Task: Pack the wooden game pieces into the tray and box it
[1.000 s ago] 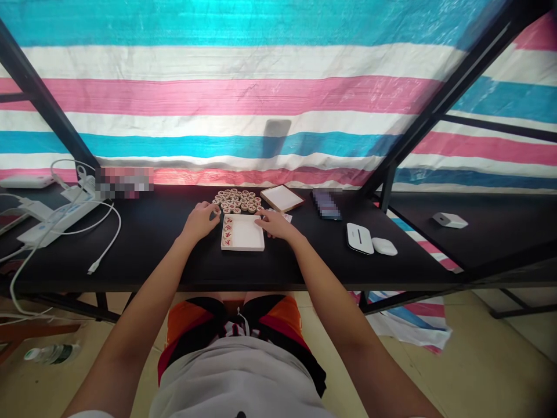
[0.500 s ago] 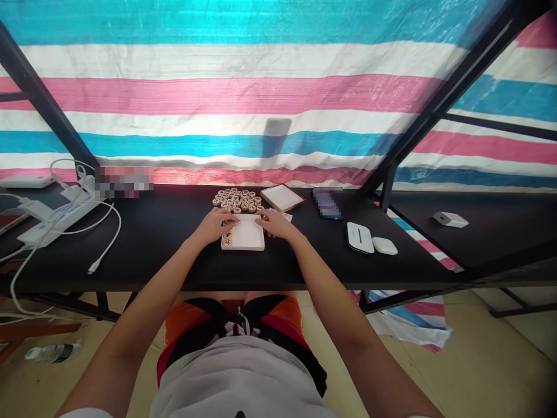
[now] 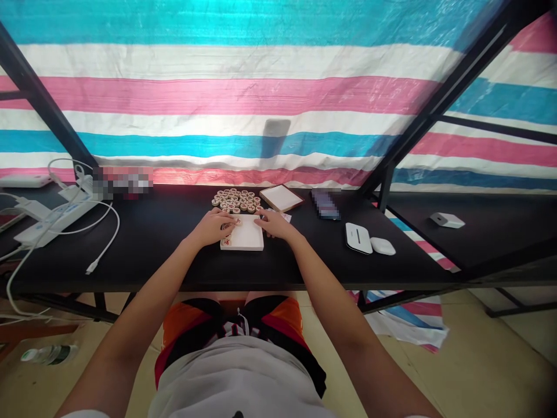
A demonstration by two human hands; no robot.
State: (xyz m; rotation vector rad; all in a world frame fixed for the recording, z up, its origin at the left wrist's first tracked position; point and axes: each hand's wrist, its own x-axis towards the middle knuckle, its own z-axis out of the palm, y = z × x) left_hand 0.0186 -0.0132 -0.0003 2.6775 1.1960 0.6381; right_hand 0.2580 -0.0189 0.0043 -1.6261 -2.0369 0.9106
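Note:
A shallow white box (image 3: pixel 251 235) lies on the black desk in front of me, with several round Chinese chess pieces (image 3: pixel 227 242) along its left side. My left hand (image 3: pixel 212 227) reaches over the left wall, its fingers closed at a chess piece (image 3: pixel 238 221) in the far-left part; they partly cover the other pieces. At the box's right wall is my right hand (image 3: pixel 277 225), thumb over the rim and fingers curled outside, holding the box. Just beyond the box, many loose chess pieces (image 3: pixel 235 197) sit in a cluster.
Right of the cluster lies a box lid (image 3: pixel 282 198), with a phone (image 3: pixel 325 204) beyond it. A white flat case (image 3: pixel 358 238) and a small white case (image 3: pixel 383 246) are farther right. A power strip (image 3: pixel 56 219) with cables takes up the left side. Striped sheeting (image 3: pixel 226 96) hangs behind the desk.
The fingers of my left hand have shifted slightly, and the chess piece at the far-left part of the box shows more clearly. My right hand stays at the box's right wall.

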